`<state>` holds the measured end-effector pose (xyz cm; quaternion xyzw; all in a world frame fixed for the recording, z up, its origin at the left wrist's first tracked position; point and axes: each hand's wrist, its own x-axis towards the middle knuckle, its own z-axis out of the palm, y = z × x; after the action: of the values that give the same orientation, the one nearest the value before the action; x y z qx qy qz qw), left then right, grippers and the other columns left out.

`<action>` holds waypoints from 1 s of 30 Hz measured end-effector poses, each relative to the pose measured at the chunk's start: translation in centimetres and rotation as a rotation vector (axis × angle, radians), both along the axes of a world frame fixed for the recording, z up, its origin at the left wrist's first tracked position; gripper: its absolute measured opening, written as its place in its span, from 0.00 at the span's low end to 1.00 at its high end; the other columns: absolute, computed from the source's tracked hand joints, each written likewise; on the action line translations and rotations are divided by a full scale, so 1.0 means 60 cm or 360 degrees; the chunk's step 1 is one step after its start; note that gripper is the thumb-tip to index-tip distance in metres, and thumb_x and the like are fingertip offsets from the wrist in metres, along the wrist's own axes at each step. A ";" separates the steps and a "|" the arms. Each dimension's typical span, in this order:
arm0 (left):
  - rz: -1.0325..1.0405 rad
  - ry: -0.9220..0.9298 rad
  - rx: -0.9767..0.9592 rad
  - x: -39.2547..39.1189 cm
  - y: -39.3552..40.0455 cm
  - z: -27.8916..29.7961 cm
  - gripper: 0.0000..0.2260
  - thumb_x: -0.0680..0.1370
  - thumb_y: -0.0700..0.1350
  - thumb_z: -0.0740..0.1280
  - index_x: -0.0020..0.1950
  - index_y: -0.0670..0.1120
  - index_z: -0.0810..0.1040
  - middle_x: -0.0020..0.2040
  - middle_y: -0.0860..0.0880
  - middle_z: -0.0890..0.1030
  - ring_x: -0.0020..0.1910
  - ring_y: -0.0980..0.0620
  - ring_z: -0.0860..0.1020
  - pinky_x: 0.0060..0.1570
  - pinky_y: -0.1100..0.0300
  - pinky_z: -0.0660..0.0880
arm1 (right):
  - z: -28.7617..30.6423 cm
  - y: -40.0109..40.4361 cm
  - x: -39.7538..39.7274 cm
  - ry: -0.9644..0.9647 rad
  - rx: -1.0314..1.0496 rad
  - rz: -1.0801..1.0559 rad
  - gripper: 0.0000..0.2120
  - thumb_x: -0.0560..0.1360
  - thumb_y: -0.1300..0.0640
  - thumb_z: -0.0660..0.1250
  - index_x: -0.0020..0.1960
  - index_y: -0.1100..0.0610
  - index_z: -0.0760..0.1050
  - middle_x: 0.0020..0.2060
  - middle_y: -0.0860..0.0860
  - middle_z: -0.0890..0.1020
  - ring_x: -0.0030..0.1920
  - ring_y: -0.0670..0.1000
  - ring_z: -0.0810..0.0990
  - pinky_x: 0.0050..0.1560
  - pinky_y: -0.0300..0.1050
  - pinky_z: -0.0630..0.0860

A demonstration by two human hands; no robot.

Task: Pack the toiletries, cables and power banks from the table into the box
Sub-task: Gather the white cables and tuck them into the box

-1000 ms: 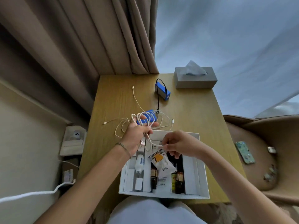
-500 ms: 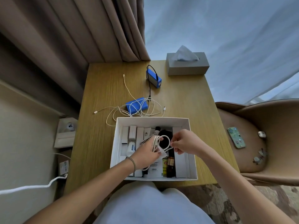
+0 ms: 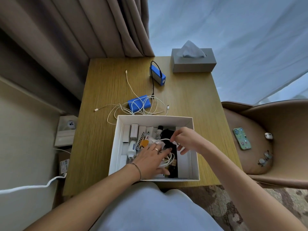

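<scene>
The white box (image 3: 195, 144) sits at the table's near edge, holding several toiletry tubes, bottles and packets. Inside it lies a coiled white cable (image 3: 168, 161). My left hand (image 3: 150, 160) lies flat with straight fingers, pressing the coil down. My right hand (image 3: 185, 139) pinches the cable's end above the box's middle. Behind the box a flat blue power bank (image 3: 139, 104) lies under tangled white cables (image 3: 155, 109). A second blue power bank (image 3: 157, 75) with a black cord stands further back.
A grey tissue box (image 3: 194, 61) stands at the wooden table's (image 3: 191, 97) far right corner. Curtains hang behind. A brown chair (image 3: 266, 134) on the right carries a phone (image 3: 242, 138) and small items. Boxes and a white cord lie on the floor left.
Both hands carried the coiled white cable from above the table into the box. My left hand went from gripping the coil to pressing it flat.
</scene>
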<state>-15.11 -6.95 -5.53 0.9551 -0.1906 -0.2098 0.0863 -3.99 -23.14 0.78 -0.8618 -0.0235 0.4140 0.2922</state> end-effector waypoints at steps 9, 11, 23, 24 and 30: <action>0.0235 0.0054 -0.0473 -0.012 -0.001 0.041 0.29 0.79 0.68 0.49 0.75 0.56 0.67 0.72 0.52 0.69 0.72 0.52 0.63 0.71 0.49 0.62 | -0.009 0.004 -0.012 -0.0180 -0.0232 0.0269 0.14 0.78 0.60 0.57 0.51 0.58 0.82 0.43 0.56 0.84 0.37 0.56 0.87 0.41 0.52 0.86; 0.0376 -0.0082 -0.0646 -0.015 0.007 0.049 0.23 0.82 0.61 0.52 0.71 0.53 0.73 0.68 0.53 0.74 0.68 0.54 0.68 0.67 0.51 0.68 | -0.009 0.005 -0.015 -0.0252 -0.0257 0.0296 0.14 0.78 0.60 0.57 0.50 0.57 0.82 0.42 0.55 0.83 0.33 0.54 0.86 0.39 0.49 0.85; 0.0746 -0.0564 -0.0703 0.031 0.075 0.077 0.14 0.79 0.43 0.64 0.64 0.49 0.77 0.56 0.52 0.77 0.56 0.51 0.75 0.57 0.53 0.75 | 0.009 0.026 0.000 -0.0880 -0.0124 0.0141 0.12 0.75 0.61 0.60 0.48 0.53 0.82 0.47 0.49 0.84 0.44 0.52 0.79 0.39 0.46 0.73; 0.0744 -0.0594 -0.0705 0.037 0.080 0.082 0.14 0.79 0.43 0.64 0.64 0.49 0.77 0.57 0.51 0.77 0.56 0.51 0.75 0.57 0.53 0.74 | 0.013 0.031 0.004 -0.0907 -0.0088 0.0118 0.12 0.75 0.61 0.60 0.48 0.52 0.82 0.46 0.49 0.85 0.42 0.51 0.78 0.38 0.45 0.72; 0.0801 -0.0742 -0.0705 0.086 0.121 0.114 0.14 0.77 0.40 0.65 0.62 0.47 0.79 0.56 0.51 0.79 0.57 0.51 0.75 0.58 0.53 0.74 | 0.045 0.070 0.041 -0.1012 0.0109 0.0088 0.11 0.76 0.61 0.63 0.47 0.50 0.82 0.47 0.44 0.85 0.39 0.47 0.79 0.38 0.43 0.71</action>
<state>-9.95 0.30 1.31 0.9522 -0.0059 0.0861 0.2930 -1.54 -18.92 3.47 -0.9367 -0.1509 0.1308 0.2876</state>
